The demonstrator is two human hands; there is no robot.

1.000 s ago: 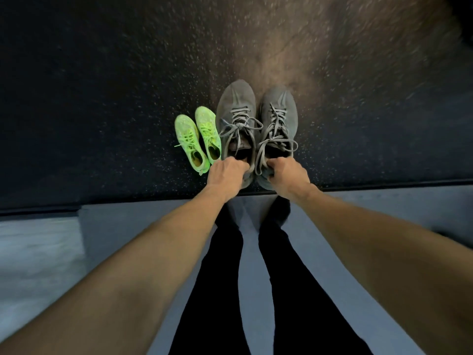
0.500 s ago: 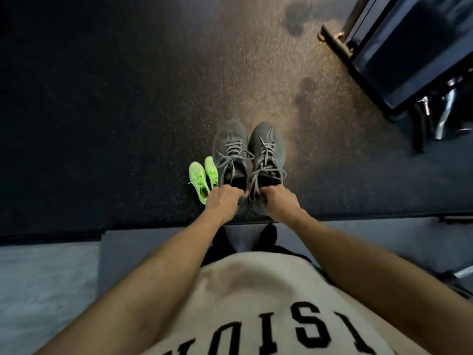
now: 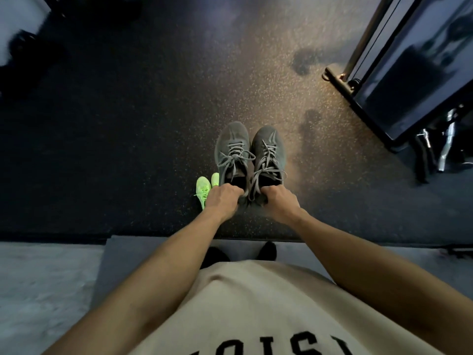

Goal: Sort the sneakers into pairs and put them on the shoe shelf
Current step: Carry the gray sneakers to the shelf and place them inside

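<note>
A: Head view. We are holding two grey knit lace-up sneakers, one per hand. The left hand (image 3: 223, 198) is curling its fingers round the heel collar of the left grey sneaker (image 3: 232, 147); the right hand (image 3: 277, 202) is curling round the heel collar of the right grey sneaker (image 3: 268, 149).

B: Are we seeing the fingertips?

A: No. They are tucking into the shoe openings, so we cannot tell how they are lying inside. The knuckles are bent and closed on the collars.

B: Orientation of the load?

A: Each sneaker's long axis is running straight away from us, toes forward, heels at our fingers. The two are lying parallel and touching along their inner sides. They appear to be hanging clear of the dark speckled rubber floor (image 3: 128, 149).

B: And the small neon-green sneakers (image 3: 203, 188)?

A: They are lying on the floor just beside and partly behind our left hand, as a pair.

B: Where is the shelf?

A: We are not seeing it in this view. A dark metal frame (image 3: 384, 98) is standing at the upper right; we cannot tell whether it is the shelf.

B: Judgement for the coming move?

A: Both hands are equally near their loads. We are judging that the pair is travelling toes-first, so the toes would be entering any shelf first.
</note>
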